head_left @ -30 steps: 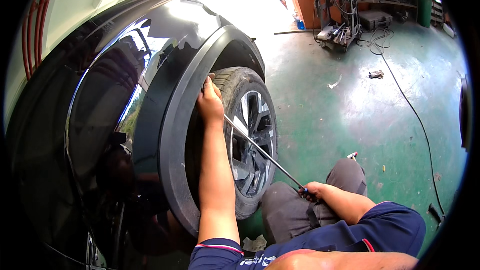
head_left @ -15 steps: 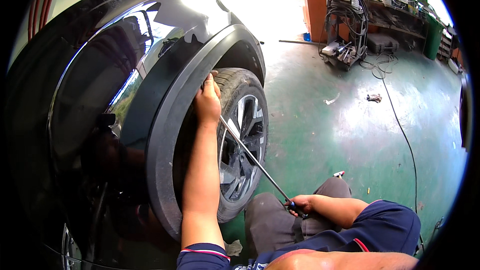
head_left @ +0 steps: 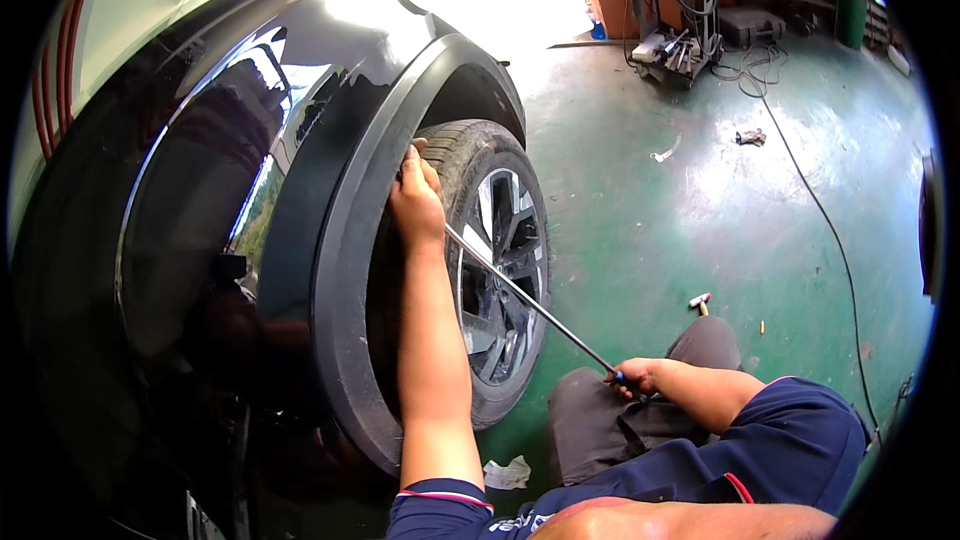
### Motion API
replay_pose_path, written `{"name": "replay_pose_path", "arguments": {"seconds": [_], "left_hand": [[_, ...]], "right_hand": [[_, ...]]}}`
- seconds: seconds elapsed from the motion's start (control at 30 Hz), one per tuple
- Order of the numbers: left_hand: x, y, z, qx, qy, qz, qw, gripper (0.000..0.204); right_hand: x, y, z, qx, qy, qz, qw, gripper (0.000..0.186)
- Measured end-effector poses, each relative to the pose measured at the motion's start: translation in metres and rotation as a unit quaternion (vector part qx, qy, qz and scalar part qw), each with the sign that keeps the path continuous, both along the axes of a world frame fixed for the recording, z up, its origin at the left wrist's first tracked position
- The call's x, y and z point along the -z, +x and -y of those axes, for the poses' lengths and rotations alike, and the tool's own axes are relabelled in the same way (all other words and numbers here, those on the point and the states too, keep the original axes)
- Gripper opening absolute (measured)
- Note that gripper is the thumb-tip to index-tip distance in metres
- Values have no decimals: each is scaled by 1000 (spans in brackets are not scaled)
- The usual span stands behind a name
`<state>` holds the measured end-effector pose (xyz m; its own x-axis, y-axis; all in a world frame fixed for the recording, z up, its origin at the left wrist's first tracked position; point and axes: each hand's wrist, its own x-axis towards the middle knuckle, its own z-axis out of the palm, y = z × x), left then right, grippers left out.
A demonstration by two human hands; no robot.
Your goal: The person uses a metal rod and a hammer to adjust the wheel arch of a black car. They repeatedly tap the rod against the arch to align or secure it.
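Observation:
A dark, glossy car body (head_left: pixel 200 200) fills the left side, with a matt black wheel arch trim (head_left: pixel 345 230) curving over the wheel (head_left: pixel 500 280). My left hand (head_left: pixel 418 202) is closed at the trim's inner edge, just above the tyre (head_left: pixel 470 145); its fingertips are partly hidden, and so is whatever they grip. Low on the right, my right hand (head_left: pixel 635 377) is wrapped round the blue-and-black handle of a long metal rod (head_left: pixel 545 315). The rod slants across the wheel's face. Its far end disappears behind my left wrist.
A small hammer (head_left: pixel 701 302) lies on the green floor beyond my knee (head_left: pixel 710 340). A black cable (head_left: pixel 815 200) runs along the right. Farther back stand a cart with coiled cables (head_left: pixel 680 50) and a grey case (head_left: pixel 750 26). Crumpled paper (head_left: pixel 507 473) lies near the tyre.
The view has tilted down and shifted a little. My right hand and the rod's handle appear farther right and slightly higher in the picture. My left hand stays at the arch edge.

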<state>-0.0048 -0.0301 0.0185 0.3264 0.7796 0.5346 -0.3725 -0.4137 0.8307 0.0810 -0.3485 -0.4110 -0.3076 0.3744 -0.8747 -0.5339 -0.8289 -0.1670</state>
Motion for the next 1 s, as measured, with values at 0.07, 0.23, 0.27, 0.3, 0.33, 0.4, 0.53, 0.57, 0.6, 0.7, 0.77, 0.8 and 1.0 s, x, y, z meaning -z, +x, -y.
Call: {"name": "replay_pose_path", "arguments": {"seconds": [0.07, 0.23, 0.27, 0.3, 0.33, 0.4, 0.53, 0.57, 0.6, 0.7, 0.77, 0.8, 1.0], "left_hand": [[-1, 2, 3, 20, -18, 14, 1000, 25], [0, -2, 0, 20, 0, 23, 1000, 29], [0, -1, 0, 23, -3, 25, 999, 27], [0, 0, -1, 25, -6, 28, 999, 26], [-1, 1, 0, 26, -9, 32, 999, 24], [-1, -1, 0, 22, -8, 28, 999, 23], [0, -3, -2, 24, 5, 22, 999, 23], [0, -3, -1, 22, 4, 20, 1000, 23], [1, -2, 0, 19, 2, 17, 1000, 23], [1, -1, 1, 24, -10, 22, 999, 23], [1, -1, 0, 32, -14, 24, 999, 24], [2, -2, 0, 36, -14, 24, 999, 24], [-1, -2, 1, 22, -16, 22, 999, 23]], "right_hand": [[1, -7, 2, 20, 7, -5, 1000, 22], [-2, -51, -5, 126, 20, 59, 990, 27], [4, -57, -7, 148, 21, 46, 988, 27], [9, -65, -9, 153, 20, 57, 986, 27], [10, -68, -11, 152, 23, 56, 987, 27], [10, -71, -15, 150, 27, 53, 987, 26], [11, -37, -18, 20, 38, -38, 998, 18], [-1, -29, -15, 4, 43, -16, 999, 20], [7, -24, -12, -5, 47, -27, 999, 23], [2, -18, -6, -18, 43, -23, 999, 25], [-2, -19, -5, -12, 39, -7, 999, 26], [-2, -20, -5, 1, 37, -4, 999, 25], [5, -61, -11, 119, 13, 48, 992, 23]]}}
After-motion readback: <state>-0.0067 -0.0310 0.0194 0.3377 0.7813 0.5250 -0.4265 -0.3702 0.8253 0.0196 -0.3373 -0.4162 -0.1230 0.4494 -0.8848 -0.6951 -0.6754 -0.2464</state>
